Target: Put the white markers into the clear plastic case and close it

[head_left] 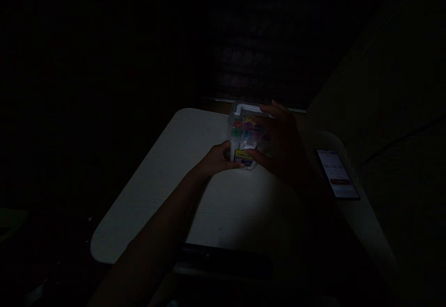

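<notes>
Tub (240,133) sat upright between left hand (220,159) and right hand (284,137). Left held its lower left; right spanned handle (241,107) to latch (248,145), grip unclear.

Clear box (230,123): wht handle (248,106) on top, ylw/blk label (243,155) on front, orange/grn/pink/blue caps (248,125) inside. Wht tabletop (167,158) under box; blk-edged phone (336,170) to its R, red btn (339,182).

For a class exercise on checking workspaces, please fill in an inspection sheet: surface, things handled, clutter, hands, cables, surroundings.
Surface: pale table, rounded corners, dimly lit.
Things handled: clear container, coloured contents, yellow-and-dark label.
Clutter: lit phone at right; dark, unclear object along near edge.
Hands: left hand grips container's side; right hand at its front and top.
Cables: dark line at right, possibly a cable.
Surroundings: mostly too dark to tell.
</notes>
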Demonstrator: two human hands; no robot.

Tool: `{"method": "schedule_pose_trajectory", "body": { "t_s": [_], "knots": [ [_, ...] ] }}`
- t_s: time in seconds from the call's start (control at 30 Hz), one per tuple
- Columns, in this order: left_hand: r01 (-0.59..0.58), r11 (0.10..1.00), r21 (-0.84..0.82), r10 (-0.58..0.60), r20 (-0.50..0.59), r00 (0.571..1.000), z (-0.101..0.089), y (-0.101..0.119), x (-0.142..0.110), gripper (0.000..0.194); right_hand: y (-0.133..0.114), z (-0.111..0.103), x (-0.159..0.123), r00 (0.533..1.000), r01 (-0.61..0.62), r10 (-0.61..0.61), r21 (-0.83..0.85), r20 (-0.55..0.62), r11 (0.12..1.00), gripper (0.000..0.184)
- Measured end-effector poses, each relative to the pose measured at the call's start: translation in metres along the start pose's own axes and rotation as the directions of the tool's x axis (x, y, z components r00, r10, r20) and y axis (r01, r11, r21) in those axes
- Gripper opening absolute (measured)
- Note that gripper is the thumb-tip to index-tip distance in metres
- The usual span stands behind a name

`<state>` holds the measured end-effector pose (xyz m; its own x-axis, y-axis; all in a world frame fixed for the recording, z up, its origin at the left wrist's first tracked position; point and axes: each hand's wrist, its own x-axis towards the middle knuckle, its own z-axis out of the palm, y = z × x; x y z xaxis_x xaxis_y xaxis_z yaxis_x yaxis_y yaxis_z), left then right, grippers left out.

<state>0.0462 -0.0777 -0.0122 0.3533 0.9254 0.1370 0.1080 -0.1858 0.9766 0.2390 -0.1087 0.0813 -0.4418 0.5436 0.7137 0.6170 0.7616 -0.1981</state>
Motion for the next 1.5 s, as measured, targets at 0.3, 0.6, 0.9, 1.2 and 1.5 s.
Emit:
{"method": "schedule_pose_trajectory", "body": {
  "t_s": [0.3,0.6,0.9,1.2,1.5],
  "knots": [
    [-0.045,0.998,0.035,0.045,-0.006,0.999,0.0,-0.006,0.001,0.042,-0.003,0.011,0.002,1.0,-0.019,0.018,-0.054,-0.017,0.998,0.069],
    [-0.008,0.999,0.034,0.008,-0.01,1.0,0.002,-0.001,0.0,0.039,0.002,0.013,0.0,1.0,0.013,-0.014,-0.056,-0.016,0.998,0.065],
    [0.008,0.995,0.104,-0.012,0.041,0.999,-0.001,-0.001,0.001,0.051,-0.003,0.024,-0.003,0.977,-0.008,-0.02,-0.129,-0.212,0.992,0.056],
    [0.019,0.992,0.123,-0.024,0.043,0.999,-0.002,-0.004,0.002,0.053,-0.012,0.024,-0.003,0.967,-0.037,-0.02,-0.221,-0.253,0.975,0.046],
    [-0.027,0.99,0.136,0.022,0.037,0.999,-0.002,-0.005,0.002,0.054,-0.022,0.022,-0.005,0.966,-0.109,0.041,-0.258,-0.255,0.96,0.049]
  ]
}}
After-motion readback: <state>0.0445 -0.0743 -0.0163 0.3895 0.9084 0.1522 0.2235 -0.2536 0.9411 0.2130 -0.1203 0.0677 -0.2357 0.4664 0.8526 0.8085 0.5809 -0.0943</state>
